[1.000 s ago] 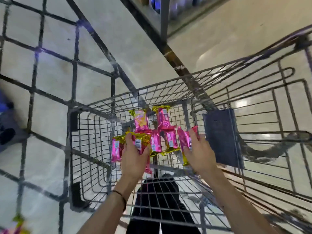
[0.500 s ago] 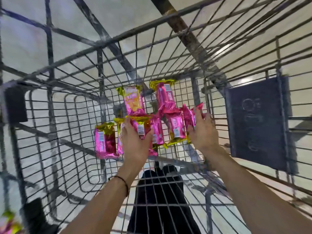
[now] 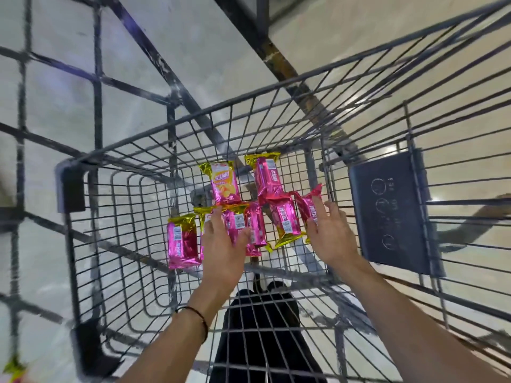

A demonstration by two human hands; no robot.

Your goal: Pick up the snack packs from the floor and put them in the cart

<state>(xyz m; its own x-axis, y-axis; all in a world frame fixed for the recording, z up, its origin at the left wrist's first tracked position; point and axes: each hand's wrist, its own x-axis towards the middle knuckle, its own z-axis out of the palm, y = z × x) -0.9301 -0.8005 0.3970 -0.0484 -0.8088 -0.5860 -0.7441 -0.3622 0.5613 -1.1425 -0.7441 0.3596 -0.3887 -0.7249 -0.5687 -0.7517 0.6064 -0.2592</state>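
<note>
Head view: wire shopping cart (image 3: 70,189) seen from above, pink-and-gold snack packs (image 3: 286,219) lying in a loose cluster on its basket bottom, several overlapping. Left hand (image 3: 224,244) flat, fingers straight, resting on the overlapped packs mid-cluster; leftmost pack (image 3: 182,241) lies just beside it. Right hand (image 3: 331,233) has its fingers spread and straight, fingertips touching the rightmost pack (image 3: 311,208), which is tilted up on edge. Neither hand grips anything. Orange-fronted pack (image 3: 224,183) and another pink one (image 3: 266,175) lie further in, apart from both hands. Dark blue panel (image 3: 392,211) on the cart's right wall. Black cord bracelet (image 3: 197,317) on the left wrist. Blurred gold-and-pink wrapper (image 3: 12,369) at the bottom-left edge, outside the cart.
</note>
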